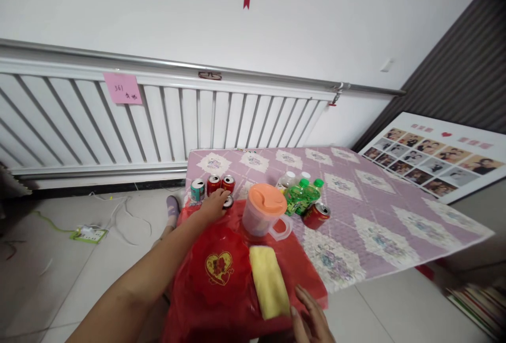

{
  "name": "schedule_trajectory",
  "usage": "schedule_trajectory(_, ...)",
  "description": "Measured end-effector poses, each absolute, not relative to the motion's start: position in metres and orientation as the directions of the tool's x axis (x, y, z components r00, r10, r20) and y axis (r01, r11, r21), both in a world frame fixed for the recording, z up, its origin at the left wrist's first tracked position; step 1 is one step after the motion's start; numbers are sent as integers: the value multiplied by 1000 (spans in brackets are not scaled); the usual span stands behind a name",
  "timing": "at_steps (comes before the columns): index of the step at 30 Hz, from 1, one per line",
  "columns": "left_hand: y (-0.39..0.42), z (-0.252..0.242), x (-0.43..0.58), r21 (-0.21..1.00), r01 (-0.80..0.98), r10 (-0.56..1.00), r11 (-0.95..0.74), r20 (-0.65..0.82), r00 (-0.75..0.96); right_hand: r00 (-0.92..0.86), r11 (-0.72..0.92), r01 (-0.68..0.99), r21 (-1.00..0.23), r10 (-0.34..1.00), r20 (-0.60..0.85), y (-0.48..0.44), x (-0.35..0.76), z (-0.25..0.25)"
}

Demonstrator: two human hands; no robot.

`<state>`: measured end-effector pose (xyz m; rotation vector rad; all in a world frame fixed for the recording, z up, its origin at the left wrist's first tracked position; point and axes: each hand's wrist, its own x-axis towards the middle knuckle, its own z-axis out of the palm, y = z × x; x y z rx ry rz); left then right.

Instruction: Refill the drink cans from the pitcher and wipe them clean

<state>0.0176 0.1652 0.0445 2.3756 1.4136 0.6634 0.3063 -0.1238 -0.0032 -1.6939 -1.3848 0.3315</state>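
My left hand reaches over a red plastic bag and closes round a drink can at the left side of the table. Two red cans and a teal can stand upright just behind it. My right hand hovers open at the table's near edge, next to a yellow folded cloth that lies on the red bag. A clear pitcher with an orange lid stands between the two hands.
Green bottles and white-capped bottles lie beside the pitcher, with a red can on its side. The purple patterned table stands before a white radiator. A photo board leans at right; a power strip lies on the floor.
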Motion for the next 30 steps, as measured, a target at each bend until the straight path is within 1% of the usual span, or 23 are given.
schedule_trajectory(5,146,60,11,518,711,880,-475,308,363,348,-25,593,-805,909,228,-123,284,13)
schedule_trajectory(10,110,83,-2,556,683,879,-473,355,320,394,-21,496,-868,896,204,-112,253,28)
schedule_trajectory(12,93,87,-7,582,659,877,-476,370,307,351,3,497,-868,914,205,-104,241,32)
schedule_trajectory(14,77,88,-11,618,621,874,-483,380,302,273,50,510,-859,937,217,-94,229,34)
schedule_trajectory(17,57,81,-12,665,592,890,-456,353,289,169,115,526,-843,957,236,-74,212,35)
schedule_trajectory(21,39,65,-8,717,578,921,-390,310,238,95,155,547,-822,965,245,-46,189,32)
schedule_trajectory(26,20,50,0,781,572,968,-251,191,163,40,182,549,-816,969,243,-19,158,22)
schedule_trajectory(30,14,46,3,774,600,979,-201,178,97,38,176,540,-823,972,232,-9,141,9)
